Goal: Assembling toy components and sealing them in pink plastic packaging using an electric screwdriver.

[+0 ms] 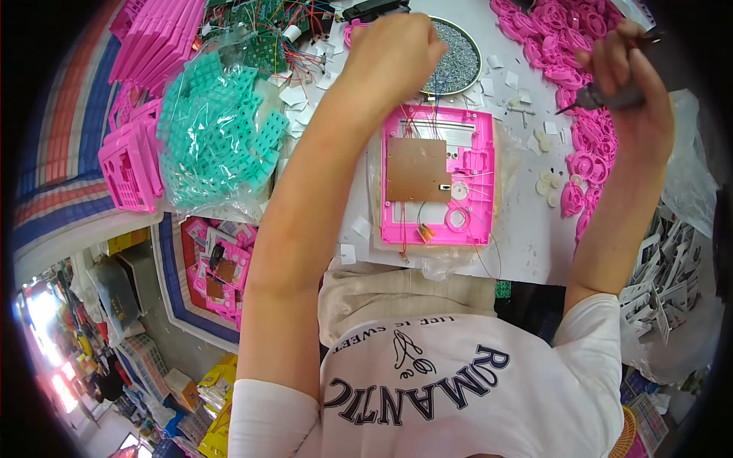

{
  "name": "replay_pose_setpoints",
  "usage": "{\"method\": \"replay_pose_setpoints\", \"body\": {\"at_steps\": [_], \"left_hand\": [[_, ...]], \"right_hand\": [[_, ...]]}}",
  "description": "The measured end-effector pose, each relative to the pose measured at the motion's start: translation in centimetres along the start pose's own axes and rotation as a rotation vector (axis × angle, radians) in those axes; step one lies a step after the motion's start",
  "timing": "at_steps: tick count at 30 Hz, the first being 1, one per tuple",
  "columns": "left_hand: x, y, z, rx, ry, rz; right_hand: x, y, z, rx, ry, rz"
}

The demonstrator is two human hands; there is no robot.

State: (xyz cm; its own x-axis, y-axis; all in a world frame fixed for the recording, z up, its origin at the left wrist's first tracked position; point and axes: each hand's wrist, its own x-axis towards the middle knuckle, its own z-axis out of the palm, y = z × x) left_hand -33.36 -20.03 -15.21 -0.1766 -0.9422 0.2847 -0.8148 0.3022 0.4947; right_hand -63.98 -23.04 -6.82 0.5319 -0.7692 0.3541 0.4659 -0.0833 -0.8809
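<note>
My left hand (397,57) is curled closed at the left rim of a round tin of small grey screws (454,59). Its fingertips are turned away, so what they pinch is hidden. Raised at the right, my right hand (637,91) grips a dark power screwdriver (611,96), its thin bit pointing left. Between my arms a pink plastic housing (479,217) lies open side up. A brown circuit board (416,169) sits inside it, with red and blue wires running from its upper edge. A small orange-yellow connector (425,232) rests low in the housing.
Pink ring-shaped parts (584,137) pile along the right. To the left are a clear bag of teal plastic pieces (217,130) and stacked pink panels (156,38). Wired green boards (263,34) lie at the back. White paper scraps (294,95) dot the table.
</note>
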Motion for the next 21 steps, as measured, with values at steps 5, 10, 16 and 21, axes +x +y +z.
{"method": "replay_pose_setpoints", "body": {"at_steps": [5,10,16,21], "left_hand": [[-10.1,3.8,-4.7,-0.183,0.098,0.252],[-16.2,4.8,-4.0,-0.356,0.133,0.191],[-17.9,5.2,-3.2,-0.507,0.16,0.082],[-17.6,5.2,-4.1,-0.443,0.087,0.085]], "right_hand": [[-1.7,2.7,9.1,-0.154,0.11,0.006],[-3.3,3.8,14.7,0.088,-0.257,-0.105],[-2.6,3.6,17.2,0.032,-0.338,-0.036],[-3.3,4.6,17.8,0.033,-0.29,-0.011]]}}
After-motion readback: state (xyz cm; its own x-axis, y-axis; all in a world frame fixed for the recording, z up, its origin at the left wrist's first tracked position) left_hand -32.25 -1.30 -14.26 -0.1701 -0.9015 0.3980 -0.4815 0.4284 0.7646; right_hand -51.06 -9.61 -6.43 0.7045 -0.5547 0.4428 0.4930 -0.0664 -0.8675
